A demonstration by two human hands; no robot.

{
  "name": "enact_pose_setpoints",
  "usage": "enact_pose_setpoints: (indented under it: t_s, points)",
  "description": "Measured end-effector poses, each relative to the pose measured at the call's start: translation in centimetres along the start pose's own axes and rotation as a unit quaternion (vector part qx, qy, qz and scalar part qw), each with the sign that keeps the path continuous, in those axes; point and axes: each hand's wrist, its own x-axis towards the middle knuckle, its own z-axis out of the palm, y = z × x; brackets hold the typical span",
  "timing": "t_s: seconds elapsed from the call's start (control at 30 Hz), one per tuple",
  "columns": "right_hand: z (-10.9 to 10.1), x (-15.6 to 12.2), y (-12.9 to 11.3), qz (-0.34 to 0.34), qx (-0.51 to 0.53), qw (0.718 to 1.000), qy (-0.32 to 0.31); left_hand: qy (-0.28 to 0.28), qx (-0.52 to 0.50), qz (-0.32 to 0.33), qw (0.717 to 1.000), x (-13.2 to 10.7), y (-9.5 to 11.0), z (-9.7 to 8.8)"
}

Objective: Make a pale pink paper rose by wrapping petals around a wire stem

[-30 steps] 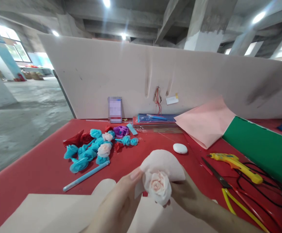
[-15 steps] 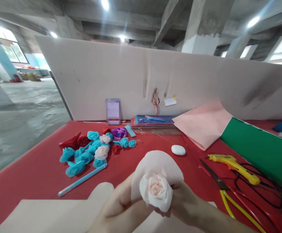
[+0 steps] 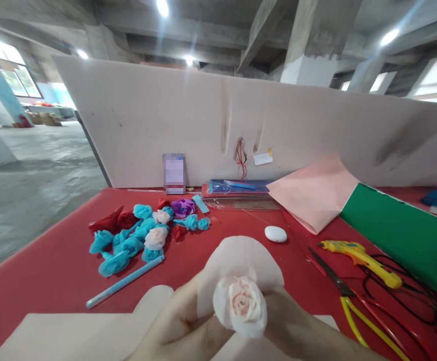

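Observation:
A pale pink paper rose [image 3: 242, 303] is held between my two hands, its layered centre facing me. Behind it stands a wide rounded petal [image 3: 243, 253] of the same paper. My left hand [image 3: 188, 316] is closed on the flower's left side, thumb below the petal. From the right, my right hand [image 3: 286, 311] pinches the flower's base, its fingertips mostly hidden behind the bloom. Pale pink paper [image 3: 71, 333] lies on the red table beneath my hands, with a rounded piece [image 3: 156, 301] beside my left hand.
Blue, red, purple and pale flowers [image 3: 128, 245] are heaped at left, near a light blue pen [image 3: 124, 283]. Scissors [image 3: 348, 296], a yellow glue gun [image 3: 365, 258] and its black cord lie at right. A white oval case [image 3: 276, 234] sits ahead; a phone [image 3: 174, 174] leans on the board.
The rose has turned and dipped slightly in my hands, so its centre sits a little lower. Both hands keep their hold.

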Motion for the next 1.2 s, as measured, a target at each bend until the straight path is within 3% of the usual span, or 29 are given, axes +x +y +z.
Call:
enact_pose_setpoints:
  t_s: [0.2,0.43,0.57,0.73,0.87,1.03,1.1,1.13,1.2]
  points:
    - [0.5,0.1,0.4,-0.017,0.027,0.997,0.068,-0.010,-0.001,0.024,1.000,0.5,0.6,0.0]
    - [0.6,-0.2,0.6,-0.082,0.046,0.994,0.047,-0.045,-0.026,0.031,0.998,1.0,1.3,0.8]
    - [1.2,-0.1,-0.3,-0.072,0.028,0.996,0.049,-0.050,-0.033,0.047,0.997,0.8,1.4,0.8]
    - [1.4,0.0,-0.1,-0.083,0.062,0.989,0.110,-0.029,-0.041,0.016,0.999,0.8,1.1,0.7]
    - [1.2,0.0,0.5,-0.092,0.073,0.987,0.113,-0.001,-0.090,0.023,0.996,1.1,0.3,0.9]
    - [1.1,0.3,0.8,-0.154,-0.008,0.976,0.155,0.075,-0.153,0.012,0.985,1.5,0.2,1.0]
    - [1.0,0.0,0.8,-0.256,-0.128,0.931,0.228,0.103,-0.172,0.017,0.979,1.5,0.5,1.0]
    - [0.9,-0.2,0.7,-0.324,-0.202,0.885,0.266,0.114,-0.180,0.018,0.977,1.5,0.8,1.1]
    - [0.8,-0.7,0.3,-0.456,-0.338,0.760,0.316,0.124,-0.187,0.017,0.974,1.4,1.2,1.2]
